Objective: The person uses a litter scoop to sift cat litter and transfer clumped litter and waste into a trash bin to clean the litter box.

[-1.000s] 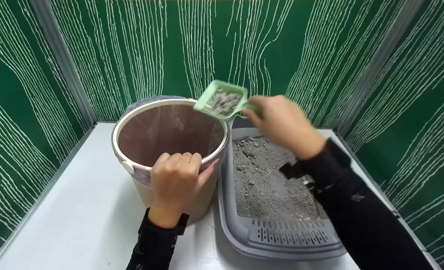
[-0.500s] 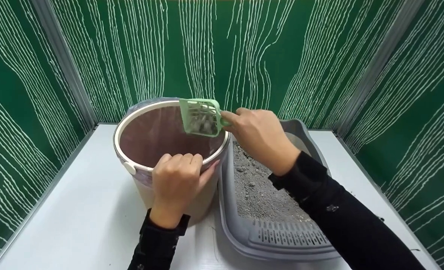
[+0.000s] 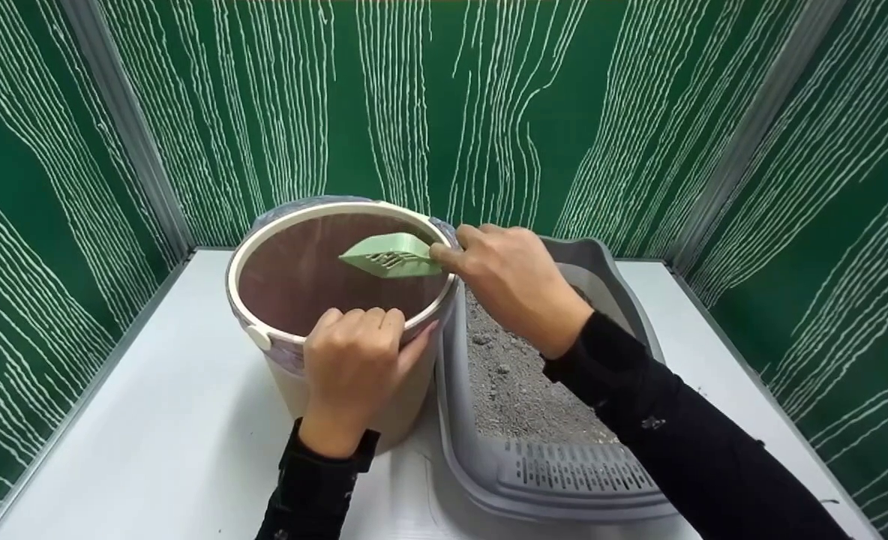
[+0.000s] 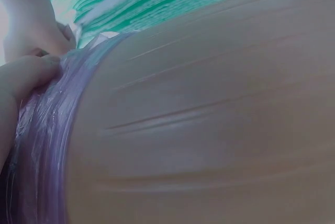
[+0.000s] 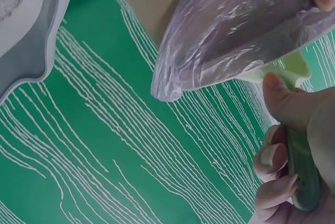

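My right hand (image 3: 515,281) grips the handle of a light green slotted litter scoop (image 3: 391,255). The scoop is tipped on its side over the mouth of a beige trash can (image 3: 283,382), and nothing shows on its visible face. In the right wrist view, fingers wrap the scoop's green handle (image 5: 303,174), while the can's liner hides part of the scoop head. My left hand (image 3: 354,360) holds the can's near rim, fingers curled over it. A thin purplish plastic bag (image 4: 52,124) lines the can and folds over its edge; the left thumb presses it in the left wrist view.
A grey litter box (image 3: 451,420) with grey litter (image 3: 526,397) stands right beside the can, partly under my right arm. Both stand on a white table (image 3: 166,420). Green panels (image 3: 474,112) with white wavy lines enclose the back and sides.
The scoop has moved left and down from above the can's right rim to over its mouth and turned over. The grey clumps seen in it earlier no longer show. The left hand stays put.
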`<state>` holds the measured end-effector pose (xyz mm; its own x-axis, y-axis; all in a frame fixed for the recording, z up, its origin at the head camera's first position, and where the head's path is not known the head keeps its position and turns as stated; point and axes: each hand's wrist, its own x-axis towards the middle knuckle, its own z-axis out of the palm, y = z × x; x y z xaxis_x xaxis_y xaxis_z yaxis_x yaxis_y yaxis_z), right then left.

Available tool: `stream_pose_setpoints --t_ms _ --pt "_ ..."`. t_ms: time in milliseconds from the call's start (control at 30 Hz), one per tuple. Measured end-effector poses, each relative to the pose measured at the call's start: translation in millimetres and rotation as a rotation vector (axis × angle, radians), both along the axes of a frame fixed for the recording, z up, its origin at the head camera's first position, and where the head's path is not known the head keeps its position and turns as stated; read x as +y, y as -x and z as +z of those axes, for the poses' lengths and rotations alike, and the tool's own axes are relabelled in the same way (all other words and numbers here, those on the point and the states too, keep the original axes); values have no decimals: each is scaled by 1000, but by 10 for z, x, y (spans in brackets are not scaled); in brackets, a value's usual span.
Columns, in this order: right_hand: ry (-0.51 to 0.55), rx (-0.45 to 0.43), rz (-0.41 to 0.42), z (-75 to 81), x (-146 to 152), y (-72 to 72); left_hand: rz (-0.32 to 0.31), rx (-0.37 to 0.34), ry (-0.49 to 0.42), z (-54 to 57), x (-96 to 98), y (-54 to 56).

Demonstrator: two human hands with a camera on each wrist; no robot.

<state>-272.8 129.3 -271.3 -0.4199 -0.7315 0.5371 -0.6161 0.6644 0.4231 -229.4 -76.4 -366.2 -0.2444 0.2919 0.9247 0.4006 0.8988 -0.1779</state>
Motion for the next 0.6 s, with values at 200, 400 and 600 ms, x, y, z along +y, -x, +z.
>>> stream_pose_setpoints --t_ms 200,400,600 --pt "67 12 41 -20 36 20 -10 -10 -4 6 -6 -9" --pt "254 -131 -19 135 176 -30 -17 -19 -19 -1 -6 -15" --pt "340 -402 -426 347 517 -169 -15 -14 -19 -9 7 -5"
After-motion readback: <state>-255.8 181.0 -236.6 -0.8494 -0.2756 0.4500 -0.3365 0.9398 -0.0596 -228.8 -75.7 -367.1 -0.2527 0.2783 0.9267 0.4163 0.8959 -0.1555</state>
